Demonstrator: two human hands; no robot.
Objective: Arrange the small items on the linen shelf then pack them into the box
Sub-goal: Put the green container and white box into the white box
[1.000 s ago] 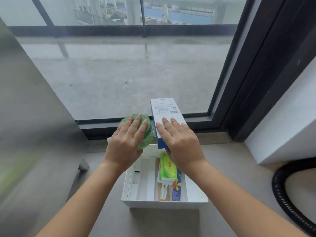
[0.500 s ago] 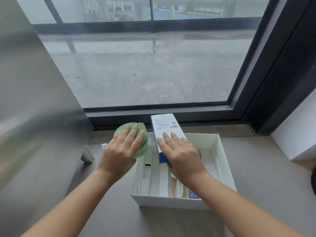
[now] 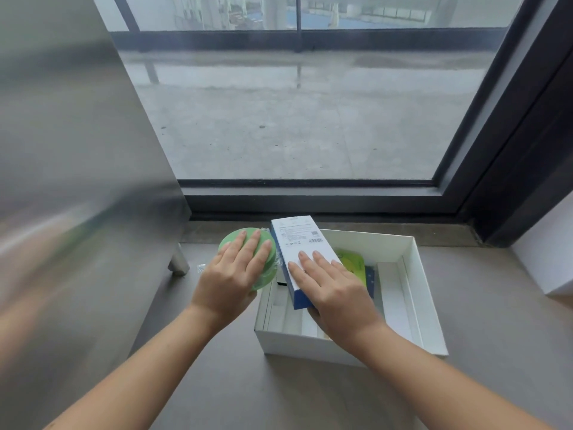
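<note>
Two items held over the white box [image 3: 425, 293]
Left hand [image 3: 231, 274] pinches a green round pack [image 3: 266, 276] above the box's left wall, fingers on top, thumb beneath; right hand [image 3: 335, 290] pinches a white-and-blue carton [image 3: 297, 240] likewise over its left half, beside a green packet [image 3: 353, 262] lying inside

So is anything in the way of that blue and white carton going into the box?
Nothing visible. The right hand holds the carton over the white box's open left side; the green packet lies to its right.
</note>
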